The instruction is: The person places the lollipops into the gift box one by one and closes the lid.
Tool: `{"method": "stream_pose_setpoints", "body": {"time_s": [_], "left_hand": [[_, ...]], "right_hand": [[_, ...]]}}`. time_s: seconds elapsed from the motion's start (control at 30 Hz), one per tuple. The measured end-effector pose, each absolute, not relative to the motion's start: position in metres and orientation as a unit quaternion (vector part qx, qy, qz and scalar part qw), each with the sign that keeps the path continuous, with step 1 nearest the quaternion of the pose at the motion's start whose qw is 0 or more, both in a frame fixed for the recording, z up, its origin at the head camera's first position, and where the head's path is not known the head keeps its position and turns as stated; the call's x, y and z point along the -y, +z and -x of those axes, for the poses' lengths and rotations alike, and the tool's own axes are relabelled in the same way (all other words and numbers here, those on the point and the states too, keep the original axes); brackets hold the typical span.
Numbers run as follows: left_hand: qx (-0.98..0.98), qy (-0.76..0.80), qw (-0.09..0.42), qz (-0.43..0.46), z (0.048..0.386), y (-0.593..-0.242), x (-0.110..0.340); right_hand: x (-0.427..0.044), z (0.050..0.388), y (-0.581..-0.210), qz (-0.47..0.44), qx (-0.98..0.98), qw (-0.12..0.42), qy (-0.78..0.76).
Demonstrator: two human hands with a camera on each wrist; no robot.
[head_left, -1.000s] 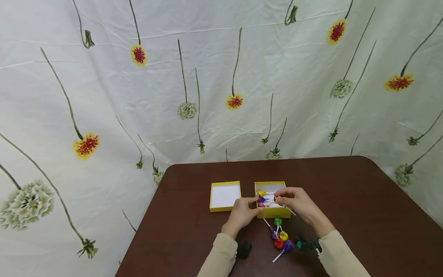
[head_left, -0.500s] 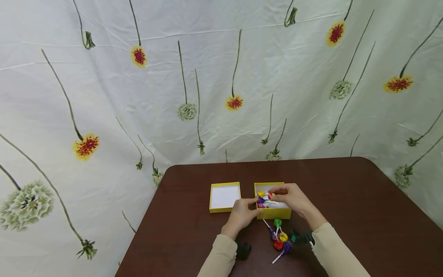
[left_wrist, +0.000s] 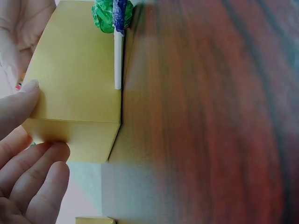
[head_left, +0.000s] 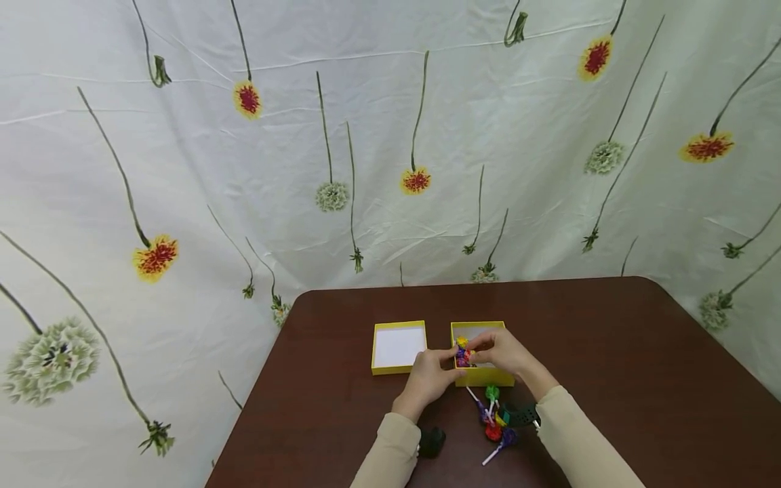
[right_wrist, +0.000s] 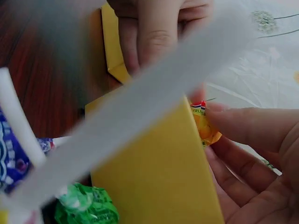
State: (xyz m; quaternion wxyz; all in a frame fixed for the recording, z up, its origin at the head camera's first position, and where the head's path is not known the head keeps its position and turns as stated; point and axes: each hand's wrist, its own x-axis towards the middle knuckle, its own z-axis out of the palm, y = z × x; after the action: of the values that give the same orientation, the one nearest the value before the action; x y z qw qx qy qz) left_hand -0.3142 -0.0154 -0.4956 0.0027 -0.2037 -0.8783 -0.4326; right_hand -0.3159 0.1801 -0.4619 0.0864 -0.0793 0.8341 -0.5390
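My left hand [head_left: 425,379] grips the left front corner of the yellow box [head_left: 488,377]; in the left wrist view the thumb lies on one face of the box [left_wrist: 77,60] and fingers [left_wrist: 56,151] on the adjoining side. Inside, yellow [head_left: 462,341], purple and pink lollipop heads lie along the left. My right hand [head_left: 509,356] reaches over the right side into the box. In the right wrist view its thumb and a finger pinch a lollipop with an orange-yellow and red wrapper [right_wrist: 204,125] just behind the box wall; its stick is not clearly visible.
A shallow yellow lid [head_left: 393,370] with a white inside stands left of the box. In front lie several loose lollipops, among them green [head_left: 491,392], red [head_left: 493,432] and purple [head_left: 508,438]. A dark wristband [head_left: 520,415] hangs over them. Behind the table is a flowered cloth [head_left: 390,135].
My right hand has moved left and deeper into the box with its lollipop, toward the heads at the left side. The left hand keeps its grip on the box corner.
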Motion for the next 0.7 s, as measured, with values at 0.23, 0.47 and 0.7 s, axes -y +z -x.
{"method": "stream_pose_setpoints", "body": {"time_s": [0.23,0.47,0.7], "left_hand": [[0.878,-0.43,0.008,0.211,0.315,-0.497,0.016],[0.875,-0.43,0.013,0.223,0.316,-0.499,0.016],[0.877,-0.425,0.018,0.224,0.316,-0.499,0.016]], "right_hand": [[-0.174,0.322,-0.465,0.084,-0.836,0.106,-0.532],[-0.166,0.328,-0.47,0.066,-0.854,0.097,-0.507],[-0.162,0.33,-0.475,0.081,-0.883,0.075,-0.455]]}}
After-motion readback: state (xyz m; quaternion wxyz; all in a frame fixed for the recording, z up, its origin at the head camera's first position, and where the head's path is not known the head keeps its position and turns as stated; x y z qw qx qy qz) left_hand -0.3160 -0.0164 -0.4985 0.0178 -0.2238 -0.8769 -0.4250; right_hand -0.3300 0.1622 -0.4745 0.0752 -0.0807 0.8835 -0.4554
